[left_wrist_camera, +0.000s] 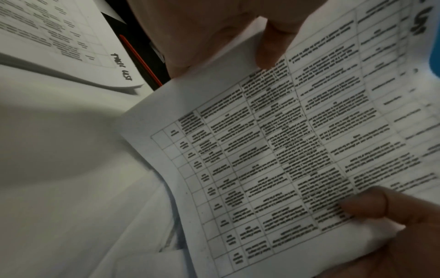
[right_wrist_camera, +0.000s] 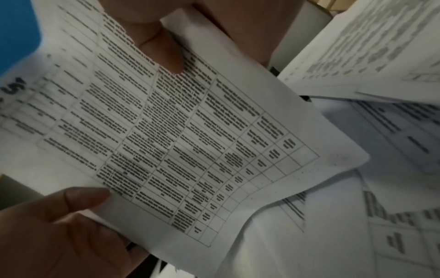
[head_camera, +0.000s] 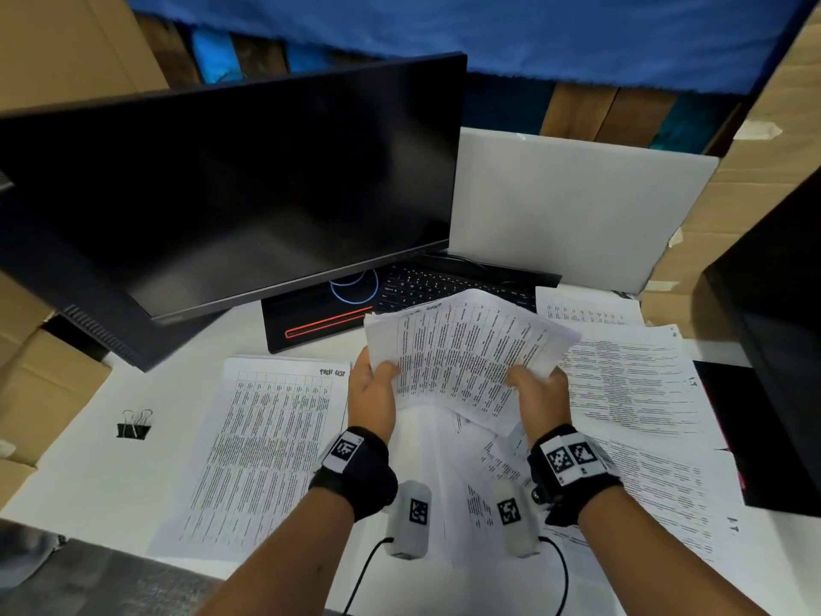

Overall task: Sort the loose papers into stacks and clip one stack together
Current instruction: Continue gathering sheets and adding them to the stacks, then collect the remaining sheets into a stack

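Observation:
I hold a bundle of printed table sheets (head_camera: 466, 349) lifted above the desk, tilted and slightly curled. My left hand (head_camera: 375, 384) grips its left edge and my right hand (head_camera: 535, 386) grips its right edge, thumbs on the printed face. The wrist views show the same sheets (left_wrist_camera: 273, 150) (right_wrist_camera: 166, 131) close up. A stack headed "Task list" (head_camera: 266, 437) lies flat to the left. Another spread of printed sheets (head_camera: 631, 384) lies to the right. Loose papers (head_camera: 444, 464) lie under my hands. A black binder clip (head_camera: 133, 426) sits at the desk's left.
A dark monitor (head_camera: 231, 193) stands at the back left, with a black keyboard (head_camera: 444, 286) behind the lifted sheets. A white board (head_camera: 568, 206) leans at the back right. A black case (head_camera: 777, 349) stands at the right edge. Cardboard boxes surround the desk.

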A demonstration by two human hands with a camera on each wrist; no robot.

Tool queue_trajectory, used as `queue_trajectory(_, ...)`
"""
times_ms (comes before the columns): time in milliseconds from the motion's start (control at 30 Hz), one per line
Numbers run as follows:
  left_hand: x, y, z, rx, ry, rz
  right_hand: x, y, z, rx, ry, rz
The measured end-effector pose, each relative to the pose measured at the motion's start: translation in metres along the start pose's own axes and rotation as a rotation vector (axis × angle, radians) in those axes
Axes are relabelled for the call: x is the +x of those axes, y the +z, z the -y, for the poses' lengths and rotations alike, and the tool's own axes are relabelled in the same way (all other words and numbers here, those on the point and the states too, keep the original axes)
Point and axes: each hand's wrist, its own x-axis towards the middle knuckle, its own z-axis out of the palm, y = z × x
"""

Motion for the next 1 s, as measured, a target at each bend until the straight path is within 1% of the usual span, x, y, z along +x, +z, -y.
queue_trajectory(67, 0.001, 0.000, -0.002, -0.016, -0.003, -0.006, 0.003, -0.001, -0.001, -0.009, -0.007, -0.018)
queue_trajectory(200, -0.005, -0.001, 0.004, 0.034, -0.050, 0.030, -0.001, 0.003, -0.006, -0.015, 0.036, -0.011)
queue_trajectory(333, -0.007, -0.003, 0.007, 0.033, -0.052, 0.037, 0.001, -0.001, -0.010, -0.021, 0.008, 0.007)
queue_trajectory(467, -0.007, -0.006, 0.017, 0.097, -0.087, 0.047, -0.001, 0.000, -0.018, -0.052, 0.031, 0.010)
queue_trajectory(567, -0.004, -0.010, 0.017, 0.146, -0.052, 0.054, -0.003, 0.004, -0.014, -0.047, -0.025, 0.023)
queue_trajectory(667, 0.001, -0.029, 0.010, 0.224, 0.012, 0.032, -0.006, 0.018, -0.014, -0.046, -0.060, 0.057)
queue_trajectory(767, 0.007, -0.064, 0.001, 0.361, 0.074, -0.037, -0.008, 0.042, -0.024, -0.125, -0.089, 0.152)
queue_trajectory(833, 0.013, -0.095, -0.002, 0.458, 0.065, -0.118, -0.012, 0.064, -0.037, -0.219, -0.077, 0.232)
queue_trajectory(900, 0.022, -0.134, -0.001, 0.585, 0.026, -0.186, -0.019, 0.088, -0.050, -0.363, -0.037, 0.350)
queue_trajectory(1000, 0.028, -0.192, 0.007, 0.756, -0.080, -0.278, -0.036, 0.129, -0.071, -0.559, 0.078, 0.550)
